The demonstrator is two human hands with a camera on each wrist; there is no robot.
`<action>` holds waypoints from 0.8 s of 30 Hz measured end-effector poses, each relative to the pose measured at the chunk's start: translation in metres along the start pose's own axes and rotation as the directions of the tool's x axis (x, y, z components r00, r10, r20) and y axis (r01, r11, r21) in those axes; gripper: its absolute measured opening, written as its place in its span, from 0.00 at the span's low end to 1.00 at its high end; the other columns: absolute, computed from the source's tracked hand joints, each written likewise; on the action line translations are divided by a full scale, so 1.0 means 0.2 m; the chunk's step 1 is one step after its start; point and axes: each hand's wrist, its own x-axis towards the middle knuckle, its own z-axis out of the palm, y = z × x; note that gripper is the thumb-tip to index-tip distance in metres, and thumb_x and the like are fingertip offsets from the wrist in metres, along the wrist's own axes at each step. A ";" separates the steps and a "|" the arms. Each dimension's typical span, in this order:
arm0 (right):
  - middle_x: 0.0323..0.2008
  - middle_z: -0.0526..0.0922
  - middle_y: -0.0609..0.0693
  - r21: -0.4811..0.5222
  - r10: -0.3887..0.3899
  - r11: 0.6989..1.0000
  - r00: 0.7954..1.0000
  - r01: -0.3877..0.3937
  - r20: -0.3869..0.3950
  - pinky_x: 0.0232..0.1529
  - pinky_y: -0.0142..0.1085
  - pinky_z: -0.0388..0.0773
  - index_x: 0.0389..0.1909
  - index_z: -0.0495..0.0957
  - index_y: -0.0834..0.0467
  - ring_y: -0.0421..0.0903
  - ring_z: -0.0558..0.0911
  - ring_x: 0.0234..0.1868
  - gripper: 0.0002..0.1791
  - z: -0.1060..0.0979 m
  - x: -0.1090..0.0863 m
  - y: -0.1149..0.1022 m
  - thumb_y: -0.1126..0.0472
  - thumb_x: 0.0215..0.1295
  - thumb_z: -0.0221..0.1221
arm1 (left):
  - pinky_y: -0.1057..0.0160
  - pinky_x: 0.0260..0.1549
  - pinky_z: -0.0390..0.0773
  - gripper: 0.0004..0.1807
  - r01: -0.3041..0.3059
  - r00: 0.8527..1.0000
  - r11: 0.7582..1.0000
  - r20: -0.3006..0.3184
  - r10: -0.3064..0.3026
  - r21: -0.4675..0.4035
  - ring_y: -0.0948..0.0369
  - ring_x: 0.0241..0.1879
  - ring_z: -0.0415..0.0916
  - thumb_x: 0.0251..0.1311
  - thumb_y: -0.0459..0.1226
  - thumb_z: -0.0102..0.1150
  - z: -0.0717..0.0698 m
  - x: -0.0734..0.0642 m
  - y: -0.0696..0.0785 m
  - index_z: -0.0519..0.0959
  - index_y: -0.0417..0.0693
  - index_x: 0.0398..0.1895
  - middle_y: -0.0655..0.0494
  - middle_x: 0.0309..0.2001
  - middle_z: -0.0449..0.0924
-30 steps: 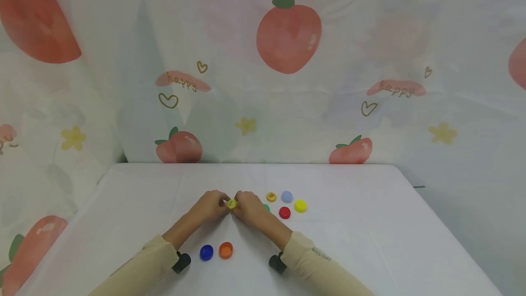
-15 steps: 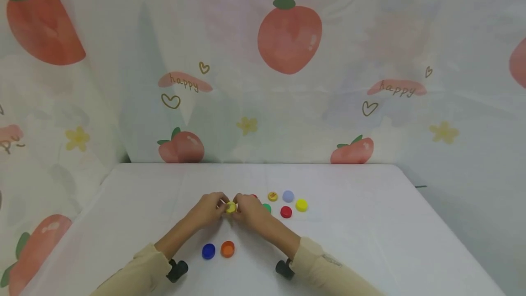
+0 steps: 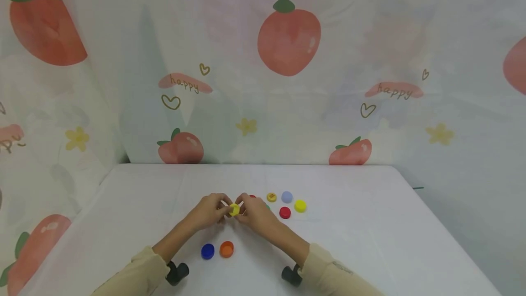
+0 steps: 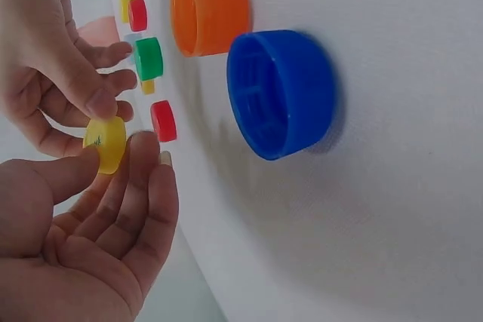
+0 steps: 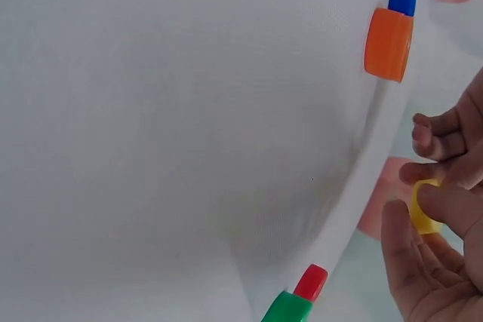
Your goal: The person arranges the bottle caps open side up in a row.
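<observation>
Both hands meet at a small yellow bottle cap (image 3: 234, 209) held up over the white table. My left hand (image 3: 208, 211) pinches it, its thumb on the cap's marked face (image 4: 106, 145) in the left wrist view. My right hand (image 3: 259, 214) grips the opposite edge; its thumb overlaps the cap (image 5: 427, 219) in the right wrist view. Nearer me, a blue bottle cap (image 3: 207, 251) and an orange bottle cap (image 3: 226, 249) lie side by side, hollow sides up. Just past the right hand are a green cap (image 4: 149, 59), mostly hidden in the head view, and a red cap (image 3: 252, 196).
Farther right on the white tablecloth (image 3: 349, 236) lie a printed yellow cap (image 3: 271, 197), a light blue cap (image 3: 286, 197), another red cap (image 3: 285, 213) and a bright yellow cap (image 3: 300, 205). A fruit-patterned curtain (image 3: 238, 90) hangs behind the table.
Both hands have come slightly nearer me with the yellow cap, which shows more of its face now. My right forearm has shifted right, and the red cap behind that hand has come into view.
</observation>
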 end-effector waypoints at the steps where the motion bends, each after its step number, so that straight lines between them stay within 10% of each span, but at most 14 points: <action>1: 0.31 0.83 0.50 0.025 0.008 1.000 1.000 -0.009 0.003 0.29 0.23 0.75 0.44 0.74 0.60 0.38 0.80 0.29 0.16 0.00 -0.01 0.00 0.64 0.57 0.66 | 0.65 0.25 0.77 0.07 0.003 1.000 1.000 0.007 -0.003 -0.009 0.59 0.21 0.77 0.64 0.34 0.56 0.00 0.00 0.00 0.75 0.38 0.41 0.52 0.27 0.81; 17: 0.35 0.82 0.49 0.409 0.056 0.910 0.998 -0.062 0.028 0.33 0.32 0.80 0.40 0.74 0.60 0.45 0.84 0.33 0.11 -0.06 -0.07 0.03 0.57 0.64 0.61 | 0.66 0.26 0.77 0.06 -0.154 0.988 0.988 -0.002 0.154 0.023 0.63 0.25 0.79 0.61 0.37 0.60 0.00 -0.06 0.01 0.76 0.48 0.40 0.51 0.34 0.83; 24: 0.36 0.80 0.49 0.408 0.073 0.908 0.995 -0.095 0.071 0.36 0.33 0.80 0.47 0.76 0.61 0.47 0.82 0.36 0.17 -0.10 -0.10 0.06 0.58 0.60 0.64 | 0.66 0.30 0.79 0.11 -0.212 0.977 0.977 0.026 0.213 -0.016 0.63 0.31 0.81 0.60 0.37 0.61 0.01 -0.08 0.01 0.75 0.43 0.44 0.49 0.40 0.83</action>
